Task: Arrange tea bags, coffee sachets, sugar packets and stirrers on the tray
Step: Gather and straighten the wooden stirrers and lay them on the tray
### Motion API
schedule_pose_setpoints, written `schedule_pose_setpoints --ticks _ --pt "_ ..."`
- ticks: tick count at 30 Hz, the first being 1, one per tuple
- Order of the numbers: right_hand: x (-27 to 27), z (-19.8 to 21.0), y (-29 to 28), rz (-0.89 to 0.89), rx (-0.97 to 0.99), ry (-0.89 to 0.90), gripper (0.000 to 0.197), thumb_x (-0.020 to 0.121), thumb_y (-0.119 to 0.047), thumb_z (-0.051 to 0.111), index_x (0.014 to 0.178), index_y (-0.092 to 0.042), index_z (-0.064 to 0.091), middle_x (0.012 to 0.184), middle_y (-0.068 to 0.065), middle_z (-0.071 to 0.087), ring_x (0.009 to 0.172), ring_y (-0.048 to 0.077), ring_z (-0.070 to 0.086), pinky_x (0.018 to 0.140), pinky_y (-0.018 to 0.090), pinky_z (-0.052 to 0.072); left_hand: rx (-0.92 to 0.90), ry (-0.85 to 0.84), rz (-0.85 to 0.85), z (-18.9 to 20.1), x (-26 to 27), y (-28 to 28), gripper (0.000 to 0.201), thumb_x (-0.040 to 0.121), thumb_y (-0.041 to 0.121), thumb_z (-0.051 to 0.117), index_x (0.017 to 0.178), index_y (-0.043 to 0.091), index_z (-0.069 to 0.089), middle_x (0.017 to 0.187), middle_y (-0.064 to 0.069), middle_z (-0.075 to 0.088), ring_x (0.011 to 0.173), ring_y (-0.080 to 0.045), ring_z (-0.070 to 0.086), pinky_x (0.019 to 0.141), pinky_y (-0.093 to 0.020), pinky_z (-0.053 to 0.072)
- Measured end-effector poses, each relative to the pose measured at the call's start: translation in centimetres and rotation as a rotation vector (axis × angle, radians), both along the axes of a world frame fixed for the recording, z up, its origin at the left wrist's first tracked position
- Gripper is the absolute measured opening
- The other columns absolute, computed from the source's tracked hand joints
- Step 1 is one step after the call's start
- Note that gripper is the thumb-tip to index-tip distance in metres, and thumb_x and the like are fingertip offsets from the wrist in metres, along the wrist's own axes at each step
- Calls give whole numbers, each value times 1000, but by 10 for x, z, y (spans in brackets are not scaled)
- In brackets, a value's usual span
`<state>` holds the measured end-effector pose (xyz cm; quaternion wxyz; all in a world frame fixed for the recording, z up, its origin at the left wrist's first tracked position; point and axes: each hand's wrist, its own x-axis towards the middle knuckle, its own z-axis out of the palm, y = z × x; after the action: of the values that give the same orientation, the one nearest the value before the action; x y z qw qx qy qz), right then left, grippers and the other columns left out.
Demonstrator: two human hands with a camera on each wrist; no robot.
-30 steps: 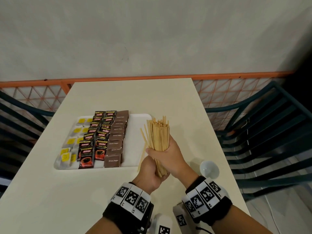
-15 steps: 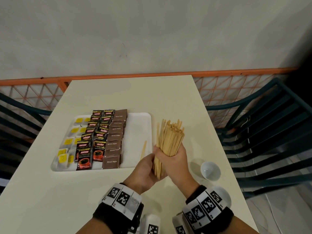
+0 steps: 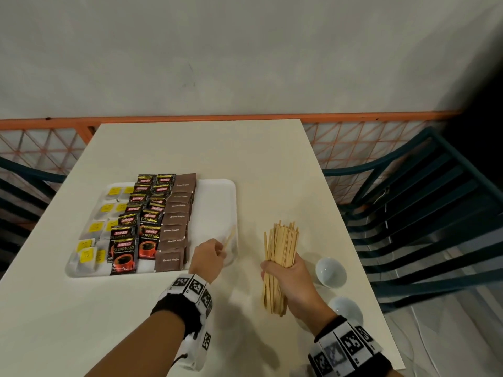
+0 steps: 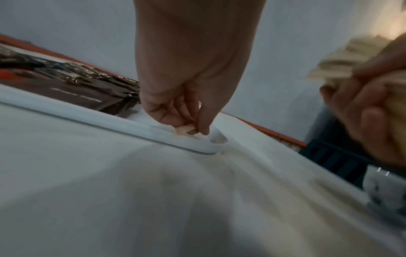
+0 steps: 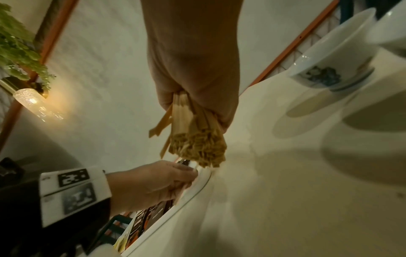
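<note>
A white tray (image 3: 217,194) lies on the table's left half. It carries rows of tea bags (image 3: 95,227) with yellow tags, black coffee sachets (image 3: 123,251) and brown sugar packets (image 3: 174,232). My left hand (image 3: 215,253) pinches a single wooden stirrer (image 3: 229,240) by its near end over the tray's bare right strip; its tip (image 4: 184,130) shows between my fingertips at the tray rim (image 4: 110,120). To the right of the tray my right hand (image 3: 283,270) grips a thick bundle of stirrers (image 3: 280,251) upright above the table, their lower ends (image 5: 197,149) fanned out.
Two small white bowls (image 3: 330,272) (image 3: 347,308) stand at the table's right edge, close behind my right hand. Dark green slatted chairs (image 3: 422,213) flank the table and an orange mesh railing (image 3: 353,140) runs behind it. A wall lamp (image 5: 33,100) glows at the left.
My hands have come apart. The left hand has moved left to the tray with one stirrer, and the right hand has drawn the bundle to the right and lower.
</note>
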<state>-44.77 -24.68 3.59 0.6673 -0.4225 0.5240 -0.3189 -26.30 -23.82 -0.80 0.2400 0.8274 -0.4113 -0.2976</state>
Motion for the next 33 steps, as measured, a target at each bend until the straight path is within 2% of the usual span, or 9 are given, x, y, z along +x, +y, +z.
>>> schedule_pose_setpoints --ticks 4,10,13,16,25,27,29,31,33 --pt "8 -2 0 4 41 -40 19 78 -3 65 96 -6 60 73 11 62 67 22 61 63 30 50 -233 414 64 32 -16 16 13 82 14 68 94 17 65 84 -3 66 77 -18 60 62 -18 48" --pt "22 9 3 2 14 -233 14 81 -2 63 94 -2 66 78 11 67 78 26 65 69 36 52 -378 675 5 62 -45 41 25 82 11 67 98 30 68 90 -4 67 83 -13 63 74 -18 52" --pt "24 15 4 -19 112 -371 14 86 -3 58 98 0 64 79 12 67 77 26 66 64 36 54 -411 640 3 63 -48 45 25 84 14 64 100 34 67 93 -11 62 87 -14 61 82 -22 52" --pt "26 19 4 -11 167 -435 18 86 -7 60 102 1 64 85 16 67 83 29 66 67 39 56 -430 527 -2 67 -46 48 23 86 18 63 106 28 67 86 -5 55 80 -10 56 73 -13 47" --pt "32 29 -4 -23 147 -312 15 79 -4 68 93 3 65 76 14 63 77 28 64 71 44 56 -455 343 -165 70 -44 55 32 92 17 53 123 14 60 89 0 45 78 -1 50 72 -8 41" --pt "35 33 -7 -71 72 -283 15 79 -2 67 92 3 64 77 14 63 78 29 64 75 45 55 -390 528 -55 73 -46 55 34 95 31 44 126 22 57 102 2 54 90 3 54 75 -8 43" --pt "39 40 -9 -122 -41 -259 15 79 -2 67 92 -1 63 77 11 64 76 24 65 72 39 56 -317 983 168 72 -46 52 42 98 41 33 128 19 54 117 -3 60 106 -9 57 83 -19 47" --pt "43 46 -10 -155 -179 -217 15 77 -5 70 91 -2 64 76 8 68 73 19 67 69 31 55 -255 1437 427 74 -45 48 49 98 41 32 121 4 56 110 -15 65 99 -24 63 81 -34 52" --pt "48 50 -6 -157 -324 -156 17 75 -8 73 90 -4 66 80 8 71 74 17 69 69 26 56 -231 1595 514 80 -46 44 46 98 34 34 108 -3 57 86 -19 70 76 -28 69 67 -36 58"
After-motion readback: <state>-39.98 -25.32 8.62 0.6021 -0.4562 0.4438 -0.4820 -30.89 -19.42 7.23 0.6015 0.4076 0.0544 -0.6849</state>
